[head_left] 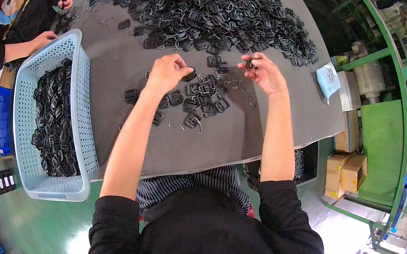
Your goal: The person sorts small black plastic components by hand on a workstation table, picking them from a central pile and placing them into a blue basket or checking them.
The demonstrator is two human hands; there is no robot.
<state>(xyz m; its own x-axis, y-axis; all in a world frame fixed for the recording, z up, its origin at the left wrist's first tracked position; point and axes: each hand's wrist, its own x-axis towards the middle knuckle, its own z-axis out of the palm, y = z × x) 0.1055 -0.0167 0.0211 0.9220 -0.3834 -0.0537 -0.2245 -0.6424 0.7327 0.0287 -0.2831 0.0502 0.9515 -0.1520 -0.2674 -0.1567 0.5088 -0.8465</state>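
My right hand is raised over the table, thumb and fingers pinched on a small black plastic buckle. To its left, my left hand is closed, with another black buckle at its fingertips, partly hidden by them. Between and below the hands lies a loose group of black buckles, some with metal wire hooks. A bare wire hook rests on the near side of this group, and a few thin wire pieces lie below my right hand.
A large heap of buckles covers the table's far side. At left stands a light blue basket filled with black pieces; a co-worker's hand is by its rim. A blue packet lies at the right edge, near cardboard boxes.
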